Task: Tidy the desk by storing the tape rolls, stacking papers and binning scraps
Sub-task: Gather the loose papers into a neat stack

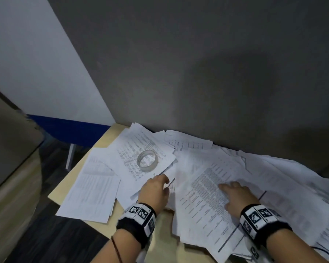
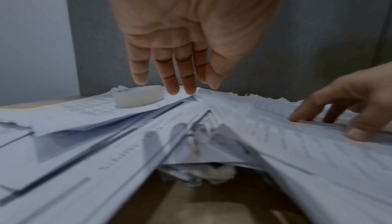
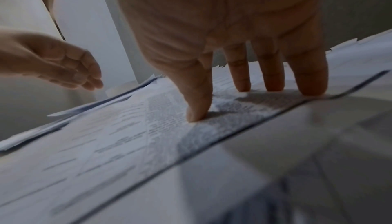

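Observation:
A clear tape roll (image 1: pixel 147 160) lies flat on a printed sheet near the desk's back left; it shows as a pale ring (image 2: pixel 137 98) in the left wrist view. Loose printed papers (image 1: pixel 207 179) cover most of the desk. My left hand (image 1: pixel 156 188) hovers just in front of the roll, fingers (image 2: pixel 171 80) straight and holding nothing. My right hand (image 1: pixel 234 194) lies spread on a text sheet (image 3: pixel 131 135), its fingertips (image 3: pixel 196 115) pressing the paper. A crumpled white scrap (image 2: pixel 214 172) peeks from under the sheets.
A grey partition wall (image 1: pixel 198 73) rises right behind the papers. The wooden desk (image 1: pixel 103 143) shows at its left corner, with sheets overhanging the left edge (image 1: pixel 89 198). Dark floor and a blue panel (image 1: pixel 70 128) lie to the left.

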A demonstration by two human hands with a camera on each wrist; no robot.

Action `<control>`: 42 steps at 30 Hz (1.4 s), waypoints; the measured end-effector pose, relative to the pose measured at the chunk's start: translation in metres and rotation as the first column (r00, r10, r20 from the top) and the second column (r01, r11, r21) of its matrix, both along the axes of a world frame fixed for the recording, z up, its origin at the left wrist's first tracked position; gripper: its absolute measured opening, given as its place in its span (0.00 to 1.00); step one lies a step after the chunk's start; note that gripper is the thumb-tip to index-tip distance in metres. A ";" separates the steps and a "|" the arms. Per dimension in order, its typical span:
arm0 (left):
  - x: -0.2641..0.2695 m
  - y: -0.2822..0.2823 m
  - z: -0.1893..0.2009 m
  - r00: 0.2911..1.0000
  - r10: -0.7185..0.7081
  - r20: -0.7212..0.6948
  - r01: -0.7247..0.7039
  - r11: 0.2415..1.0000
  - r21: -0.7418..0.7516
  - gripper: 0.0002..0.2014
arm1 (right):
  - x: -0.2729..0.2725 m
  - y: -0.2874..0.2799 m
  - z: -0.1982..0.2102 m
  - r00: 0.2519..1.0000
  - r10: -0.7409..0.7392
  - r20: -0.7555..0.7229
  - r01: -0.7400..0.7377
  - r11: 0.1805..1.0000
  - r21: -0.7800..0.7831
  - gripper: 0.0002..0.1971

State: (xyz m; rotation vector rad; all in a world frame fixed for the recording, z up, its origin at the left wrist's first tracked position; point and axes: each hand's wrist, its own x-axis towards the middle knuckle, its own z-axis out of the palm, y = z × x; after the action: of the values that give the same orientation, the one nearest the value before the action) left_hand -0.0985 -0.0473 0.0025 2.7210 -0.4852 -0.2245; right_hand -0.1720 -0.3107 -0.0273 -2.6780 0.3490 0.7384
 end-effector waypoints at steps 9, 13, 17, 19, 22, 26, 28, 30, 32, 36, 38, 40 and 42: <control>0.084 0.036 -0.017 0.990 0.135 0.032 -0.139 0.977 0.163 0.21 | 0.003 0.008 -0.007 0.999 -0.039 -0.015 0.038 0.998 -0.058 0.34; 0.097 0.037 -0.022 0.994 0.106 0.041 -0.113 0.957 0.268 0.12 | -0.004 0.011 -0.009 0.997 -0.072 0.010 0.072 0.997 -0.017 0.34; 0.090 0.022 -0.013 0.997 0.010 0.082 -0.020 0.992 0.128 0.10 | -0.008 0.012 -0.001 0.987 -0.151 0.047 0.148 0.987 0.059 0.32; 0.080 0.003 -0.005 0.992 -0.096 0.082 0.092 0.994 0.051 0.12 | -0.012 0.011 0.009 0.970 -0.225 0.094 0.212 0.969 0.130 0.30; 0.055 -0.039 0.006 0.974 -0.226 0.030 0.227 0.974 -0.027 0.12 | -0.020 0.007 0.024 0.912 -0.376 0.163 0.332 0.912 0.241 0.23; 0.015 -0.102 0.015 0.909 -0.416 0.029 0.416 0.902 -0.112 0.16 | -0.047 -0.022 0.042 0.834 -0.515 0.196 0.473 0.852 0.224 0.14; -0.007 -0.137 0.021 0.861 -0.509 0.017 0.504 0.847 -0.165 0.15 | -0.074 -0.050 0.054 0.797 -0.559 0.230 0.537 0.829 0.153 0.12; -0.027 -0.171 0.026 0.798 -0.601 0.040 0.596 0.779 -0.192 0.13 | -0.106 -0.081 0.065 0.743 -0.621 0.248 0.617 0.780 0.107 0.12; -0.047 -0.204 0.028 0.725 -0.687 0.053 0.682 0.705 -0.193 0.15 | -0.147 -0.114 0.073 0.662 -0.703 0.260 0.713 0.698 0.068 0.12; -0.091 -0.262 0.034 0.610 -0.791 0.055 0.782 0.589 -0.204 0.18 | -0.241 -0.173 0.079 0.478 -0.839 0.260 0.870 0.493 -0.012 0.09; -0.115 -0.287 0.038 0.556 -0.830 0.043 0.816 0.535 -0.220 0.19 | -0.283 -0.194 0.078 0.414 -0.876 0.248 0.910 0.403 -0.096 0.07; -0.137 -0.308 0.043 0.523 -0.852 0.019 0.832 0.505 -0.228 0.15 | -0.315 -0.211 0.075 0.374 -0.903 0.211 0.922 0.340 -0.184 0.06; -0.157 -0.328 0.044 0.491 -0.871 -0.006 0.842 0.477 -0.253 0.13 | -0.340 -0.225 0.068 0.359 -0.922 0.147 0.914 0.316 -0.253 0.07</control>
State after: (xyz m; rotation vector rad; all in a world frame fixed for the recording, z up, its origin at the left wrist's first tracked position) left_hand -0.2555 -0.3751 0.0464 1.9640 -1.7188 -0.5640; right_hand -0.5119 -0.5355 0.0406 -2.0660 1.9406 0.3114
